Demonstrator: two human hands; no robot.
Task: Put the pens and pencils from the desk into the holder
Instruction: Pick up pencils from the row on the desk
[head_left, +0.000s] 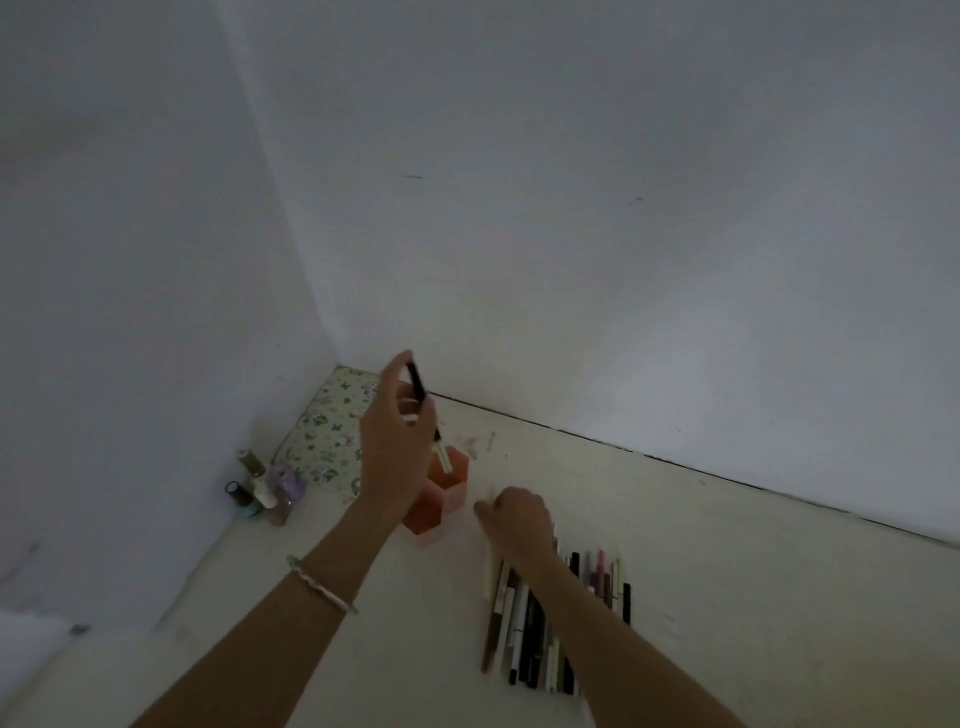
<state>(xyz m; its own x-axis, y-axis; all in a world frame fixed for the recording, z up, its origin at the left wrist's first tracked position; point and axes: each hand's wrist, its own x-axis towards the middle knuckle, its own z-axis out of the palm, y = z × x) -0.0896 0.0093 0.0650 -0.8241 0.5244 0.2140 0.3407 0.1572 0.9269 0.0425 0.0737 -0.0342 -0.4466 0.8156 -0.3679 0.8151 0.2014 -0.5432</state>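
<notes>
An orange hexagonal holder (451, 486) stands on the pale desk (727, 571), partly hidden by my left forearm. My left hand (389, 441) is raised over it, pinching a pen (426, 415) with a black top and a pale lower end; the pen's lower tip dips into the holder's mouth. Several pens and pencils (540, 623) lie side by side in a row on the desk, to the right of the holder. My right hand (519, 519) rests palm down on the far end of that row; whether its fingers grip a pen is hidden.
Several small nail-polish bottles (265, 491) stand in the corner at the left. A floral-patterned pouch (332, 431) lies behind the holder against the wall. Bare walls (571, 208) close off the desk at the back and left.
</notes>
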